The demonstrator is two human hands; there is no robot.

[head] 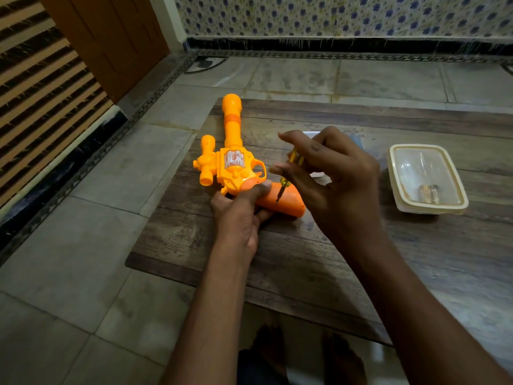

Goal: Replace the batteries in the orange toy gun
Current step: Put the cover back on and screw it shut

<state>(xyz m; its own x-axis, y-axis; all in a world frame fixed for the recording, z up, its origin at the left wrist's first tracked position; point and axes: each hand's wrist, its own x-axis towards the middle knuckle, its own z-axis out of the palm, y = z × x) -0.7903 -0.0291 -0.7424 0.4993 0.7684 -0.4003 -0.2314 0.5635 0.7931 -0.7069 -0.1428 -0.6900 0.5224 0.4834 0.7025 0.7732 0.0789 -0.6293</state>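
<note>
- Head view: the toy gun (231, 165) is bright orange plastic. It has a long round barrel, a small scope on its left flank, a silver sticker on the body, and a darker orange grip.
- It lies on its side near the left edge of the wooden table (277, 259), toward 10 o'clock of the tabletop.
- Its long axis runs away from the person: the muzzle points to about 12 o'clock and the grip angles off toward 4 o'clock.
- The left hand (241, 215) grasps the gun where the grip meets the body, with the thumb pressed on top.
- The right hand (333, 176) pinches a yellow-handled screwdriver (283, 187), its other fingers fanned out. The metal tip touches the side of the grip.
- At 3 o'clock of the gun, well apart, stands a lidded plastic box (427, 179). The small dark things inside may be batteries, but the lid blurs them.
- The right hand hides most of a white thing (311, 133) behind it.
- Grey floor tiles (83, 259) surround the table.
</note>
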